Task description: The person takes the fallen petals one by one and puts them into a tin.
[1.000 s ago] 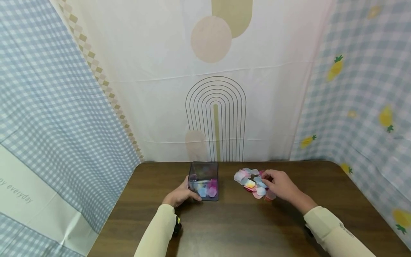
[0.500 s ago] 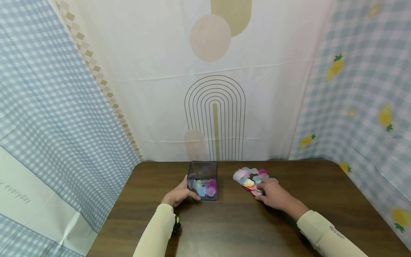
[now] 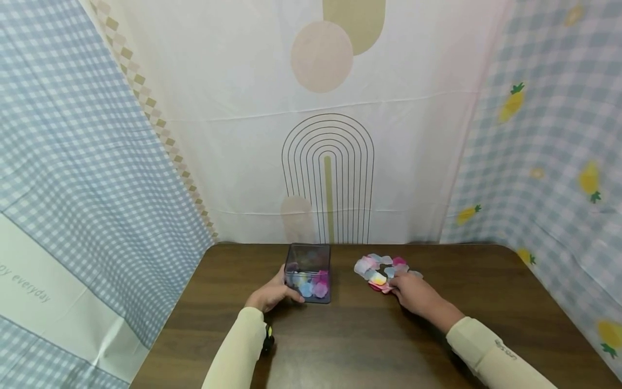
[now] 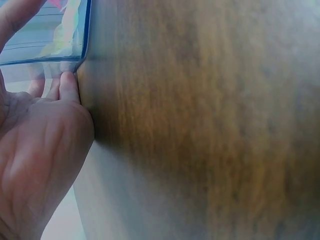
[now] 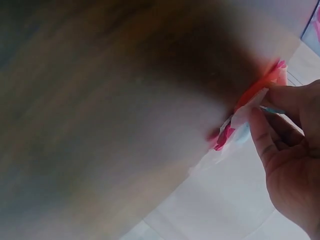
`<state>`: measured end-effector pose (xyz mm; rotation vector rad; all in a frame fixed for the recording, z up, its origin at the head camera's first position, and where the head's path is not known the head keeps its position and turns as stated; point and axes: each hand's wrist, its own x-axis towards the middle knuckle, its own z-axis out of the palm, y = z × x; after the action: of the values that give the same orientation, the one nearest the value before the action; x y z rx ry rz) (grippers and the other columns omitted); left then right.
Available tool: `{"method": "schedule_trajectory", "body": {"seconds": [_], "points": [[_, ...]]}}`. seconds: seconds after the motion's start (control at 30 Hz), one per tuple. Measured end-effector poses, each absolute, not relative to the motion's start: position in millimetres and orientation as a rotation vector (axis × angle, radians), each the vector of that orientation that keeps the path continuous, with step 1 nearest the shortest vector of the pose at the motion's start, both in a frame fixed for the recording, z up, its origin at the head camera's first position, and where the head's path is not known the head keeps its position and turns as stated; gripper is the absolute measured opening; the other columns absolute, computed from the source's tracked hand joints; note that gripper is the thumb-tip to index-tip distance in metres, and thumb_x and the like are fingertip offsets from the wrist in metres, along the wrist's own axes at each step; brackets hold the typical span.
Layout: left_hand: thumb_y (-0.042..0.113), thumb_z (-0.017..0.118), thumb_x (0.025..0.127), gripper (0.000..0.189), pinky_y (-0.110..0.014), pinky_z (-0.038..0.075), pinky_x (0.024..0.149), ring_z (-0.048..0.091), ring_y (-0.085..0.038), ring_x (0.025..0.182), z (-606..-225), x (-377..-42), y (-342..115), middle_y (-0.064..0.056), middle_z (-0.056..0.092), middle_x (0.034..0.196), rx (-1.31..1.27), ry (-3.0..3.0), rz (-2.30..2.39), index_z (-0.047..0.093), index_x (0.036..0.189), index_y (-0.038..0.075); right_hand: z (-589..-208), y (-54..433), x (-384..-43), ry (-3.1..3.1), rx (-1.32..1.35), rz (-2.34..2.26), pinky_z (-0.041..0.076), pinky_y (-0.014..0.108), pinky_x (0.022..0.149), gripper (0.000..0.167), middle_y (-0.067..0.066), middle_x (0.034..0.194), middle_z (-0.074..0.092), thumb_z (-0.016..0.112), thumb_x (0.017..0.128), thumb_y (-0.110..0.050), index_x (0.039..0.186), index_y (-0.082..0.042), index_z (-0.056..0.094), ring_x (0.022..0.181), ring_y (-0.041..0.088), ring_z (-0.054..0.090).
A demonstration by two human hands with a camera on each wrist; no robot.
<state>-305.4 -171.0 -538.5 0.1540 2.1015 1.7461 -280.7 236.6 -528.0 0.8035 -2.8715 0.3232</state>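
In the head view my left hand [image 3: 272, 292] grips a clear, dark-edged plastic box [image 3: 307, 259] from its left side, thumb at the near corner and the other fingers along the wall. Blue, yellow and magenta petals [image 3: 313, 289] lie inside. Seen from the left wrist, the box [image 4: 40, 37] sits between thumb and fingers on the tabletop. My right hand [image 3: 415, 294] is at the near right side of a loose pile of fabric petals [image 3: 371, 265] in white, pink, blue and magenta. Its thumb and fingertips pinch some petals [image 5: 245, 112] in the right wrist view.
The brown wooden table [image 3: 316, 346] carries the box left of the petal pile. A patterned cloth [image 3: 248, 173] hangs behind the far edge, with checked cloths [image 3: 97, 162] along both sides.
My right hand has moved from the pile's right side toward its near side, uncovering magenta petals at the back. Fewer petals show at the near edge. The left hand still holds the box.
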Motion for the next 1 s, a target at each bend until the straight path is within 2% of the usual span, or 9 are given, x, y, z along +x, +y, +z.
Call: {"method": "schedule_trajectory", "body": {"seconds": [0.37,0.47,0.63,0.73,0.87,1.0], "points": [[-0.010,0.087,0.070,0.112,-0.049,0.034,0.123,0.057,-0.024,0.121,-535.4,-304.2,-170.6,-0.017,0.059,0.139,0.156,2.098,1.752,0.023,0.159,0.010,-526.8,240.9,-282.6,-2.805,0.749,0.364,0.061,0.049,0.090,0.006,0.003,0.096,0.079,0.079,0.094,-0.012,0.097,-0.008,0.081,0.094,0.024,0.073],[-0.010,0.087,0.070,0.112,-0.048,0.034,0.123,0.058,-0.024,0.120,-535.2,-304.0,-170.0,-0.017,0.059,0.139,0.164,2.103,1.745,0.023,0.159,0.010,-524.8,241.8,-283.9,-2.797,0.723,0.380,0.061,0.047,0.088,0.005,0.002,0.095,0.076,0.079,0.095,-0.013,0.094,-0.008,0.080,0.093,0.022,0.070],[-0.009,0.088,0.070,0.111,-0.047,0.034,0.122,0.057,-0.024,0.120,-535.5,-305.2,-169.4,-0.017,0.057,0.141,0.163,2.118,1.737,0.024,0.159,0.010,-519.4,244.6,-285.1,-2.782,0.687,0.400,0.057,0.041,0.078,0.005,-0.003,0.088,0.072,0.079,0.095,-0.015,0.092,-0.011,0.078,0.082,0.014,0.059],[-0.009,0.088,0.069,0.109,-0.050,0.034,0.123,0.056,-0.025,0.122,-535.2,-305.3,-169.1,-0.018,0.055,0.141,0.168,2.142,1.735,0.026,0.157,0.008,-516.7,245.2,-284.8,-2.788,0.672,0.425,0.056,0.039,0.077,0.003,-0.003,0.089,0.073,0.079,0.095,-0.015,0.096,-0.012,0.079,0.080,0.012,0.057],[-0.007,0.089,0.068,0.109,-0.055,0.029,0.126,0.053,-0.028,0.126,-535.1,-303.6,-167.9,-0.018,0.053,0.143,0.158,2.152,1.728,0.028,0.157,0.008,-514.0,245.1,-281.6,-2.818,0.640,0.461,0.057,0.039,0.077,0.008,-0.001,0.094,0.074,0.079,0.095,-0.015,0.103,-0.013,0.080,0.081,0.011,0.057],[-0.006,0.090,0.067,0.110,-0.057,0.026,0.128,0.051,-0.029,0.129,-536.3,-302.2,-167.1,-0.017,0.051,0.145,0.133,2.145,1.738,0.028,0.158,0.010,-511.4,244.8,-278.6,-2.778,0.626,0.500,0.054,0.036,0.073,0.008,-0.001,0.091,0.073,0.080,0.094,-0.013,0.102,-0.013,0.080,0.078,0.010,0.055]]}}
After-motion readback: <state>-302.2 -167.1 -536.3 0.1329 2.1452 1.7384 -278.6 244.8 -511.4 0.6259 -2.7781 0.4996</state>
